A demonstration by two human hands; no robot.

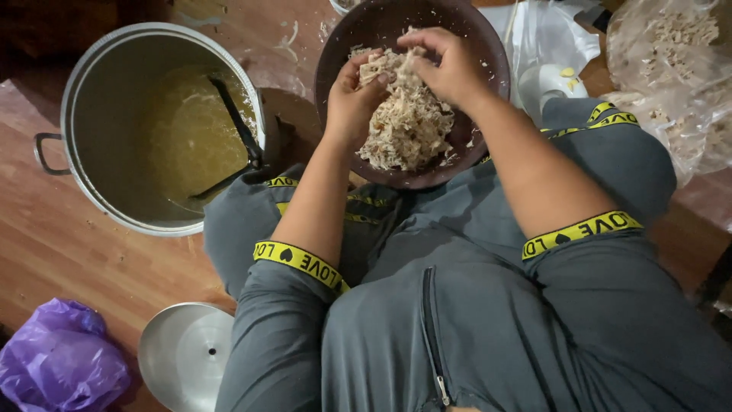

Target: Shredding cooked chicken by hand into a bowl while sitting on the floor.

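Observation:
A dark brown bowl (476, 46) rests on my lap, holding a heap of pale shredded meat (408, 130). My left hand (352, 95) and my right hand (446, 65) meet over the top of the heap, both pinching one chunk of the meat (385, 67) between their fingers. My grey sleeves with yellow bands reach down to the bottom edge of the view.
A big metal pot (99, 99) of yellowish broth with a black ladle (236, 126) stands on the wooden floor to the left. Its lid (183, 355) lies near my knee, beside a purple plastic bag (57, 362). A clear bag of shredded meat (671, 69) sits at the right.

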